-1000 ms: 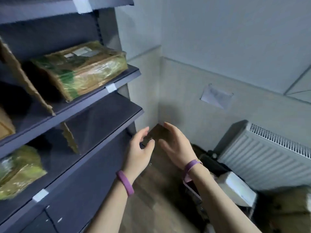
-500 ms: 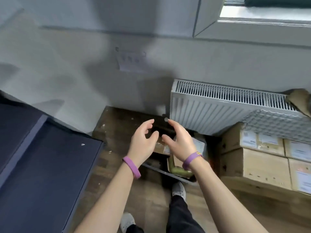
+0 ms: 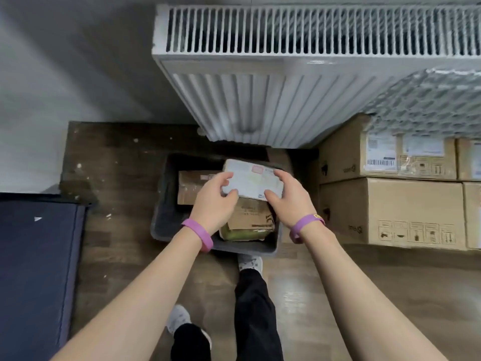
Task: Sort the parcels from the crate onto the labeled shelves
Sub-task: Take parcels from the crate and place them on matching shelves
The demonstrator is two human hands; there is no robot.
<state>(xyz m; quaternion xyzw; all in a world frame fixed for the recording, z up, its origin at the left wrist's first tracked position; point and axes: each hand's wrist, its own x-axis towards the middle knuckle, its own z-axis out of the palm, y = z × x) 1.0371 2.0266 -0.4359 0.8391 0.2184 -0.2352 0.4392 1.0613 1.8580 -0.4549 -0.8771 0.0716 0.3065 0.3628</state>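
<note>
Gripping one white parcel (image 3: pixel 253 182) between both hands, you have it over the far right part of the single grey crate (image 3: pixel 162 204), which stands on the wooden floor (image 3: pixel 119 165) just in front of one white radiator (image 3: pixel 260 74). Your left hand (image 3: pixel 216 201) curls over the parcel's left end with the thumb on its near edge; your right hand (image 3: pixel 289 201) clasps the right end the same way. You cannot tell whether the parcel is lifted clear of what lies beneath.

Three more parcels show in the crate: one brown parcel (image 3: pixel 191 186) at the left, one creased cardboard parcel (image 3: pixel 250 217) under your hands, and one green-wrapped parcel (image 3: pixel 244 234) below that, against the near wall.

You wear two purple wristbands (image 3: pixel 197 234), one on each wrist. To the right of the crate stand four cardboard boxes (image 3: pixel 390 212) in two layers, the two at the edge cut off from view. One sheet of bubble wrap (image 3: pixel 429 100) lies over the top ones. At your left is one dark shelf board (image 3: pixel 33 269). Your two shoes (image 3: pixel 251 264) stand just short of the crate.
</note>
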